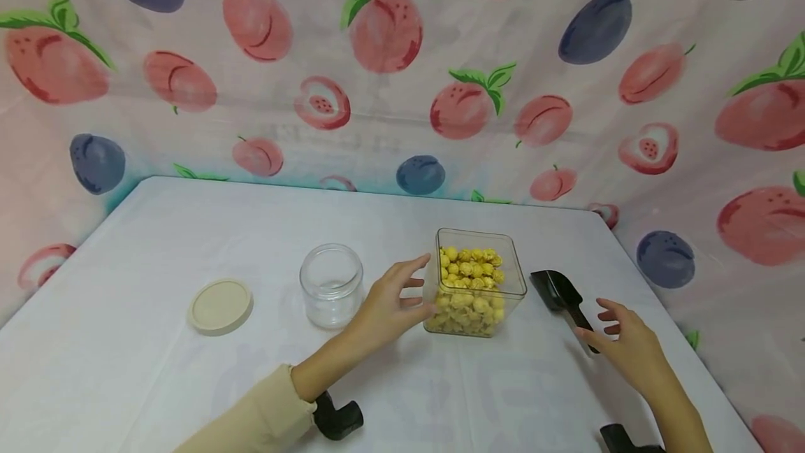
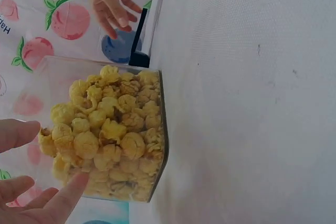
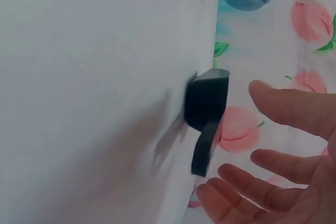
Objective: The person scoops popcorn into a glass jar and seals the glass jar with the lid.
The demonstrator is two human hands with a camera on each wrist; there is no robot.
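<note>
A clear square container (image 1: 476,285) partly filled with yellow popcorn (image 1: 468,268) stands near the middle of the table. My left hand (image 1: 393,303) is at its left side, fingers spread and relaxed, fingertips right by the wall; the left wrist view has the popcorn container (image 2: 113,135) just beyond those fingers. To the right lies a black scoop (image 1: 562,299), its handle pointing toward me. Over the handle's end hovers my right hand (image 1: 629,344), fingers loosely spread around nothing. In the right wrist view the scoop (image 3: 207,103) sits beyond the thumb and fingers.
A clear round jar (image 1: 331,285) without a lid stands left of the container, behind my left forearm. Farther left, a cream round lid (image 1: 221,307) lies flat on the white table (image 1: 157,243). Behind rises a fruit-printed cloth (image 1: 377,124).
</note>
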